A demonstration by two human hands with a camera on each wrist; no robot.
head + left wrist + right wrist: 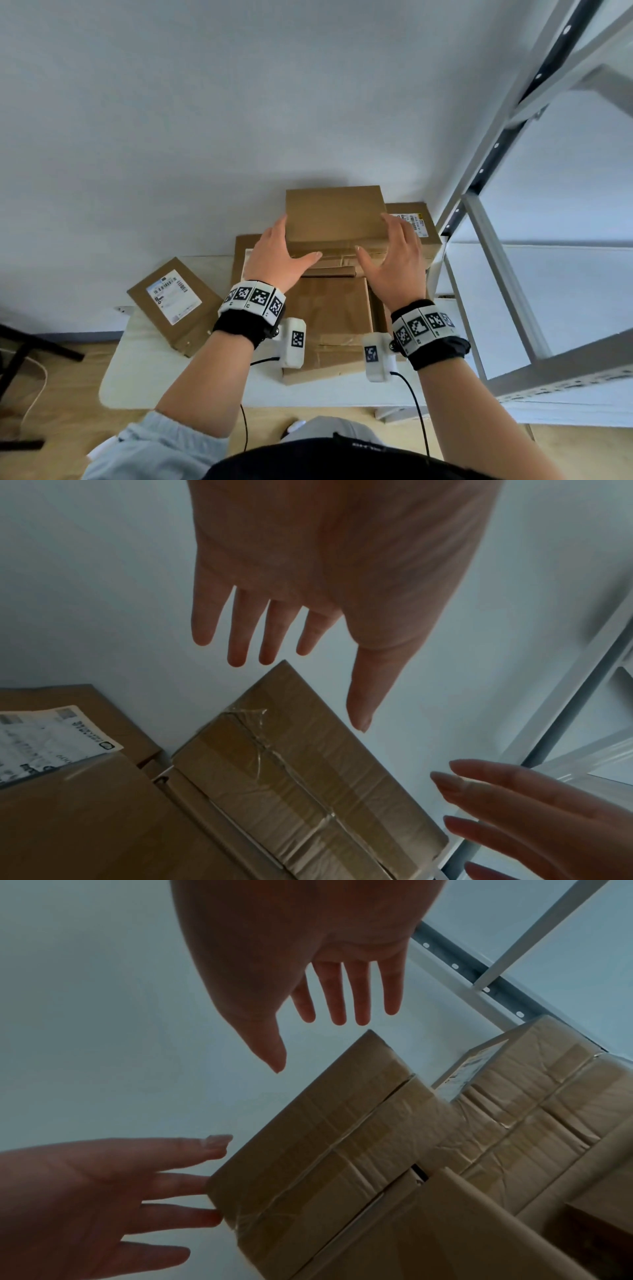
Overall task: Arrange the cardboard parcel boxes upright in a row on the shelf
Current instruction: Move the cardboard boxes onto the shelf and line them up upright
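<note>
Fingers of both hands were spread straight on either side of an upright box, gripping nothing.

Left hand (pixel 274 255) sat at the 9 o'clock side of the upright box (pixel 334 214), right hand (pixel 394 258) at its 3 o'clock side; whether they touched it could not be told. Standing on a small white table (pixel 144 377), that box had a labelled box (pixel 416 224) just at 3 o'clock, a flat box (pixel 332 318) at 6 o'clock, and a tilted labelled parcel (pixel 171 305) at 8 o'clock. Grey shelf frame (pixel 493 260) stood at 3 o'clock.
</note>
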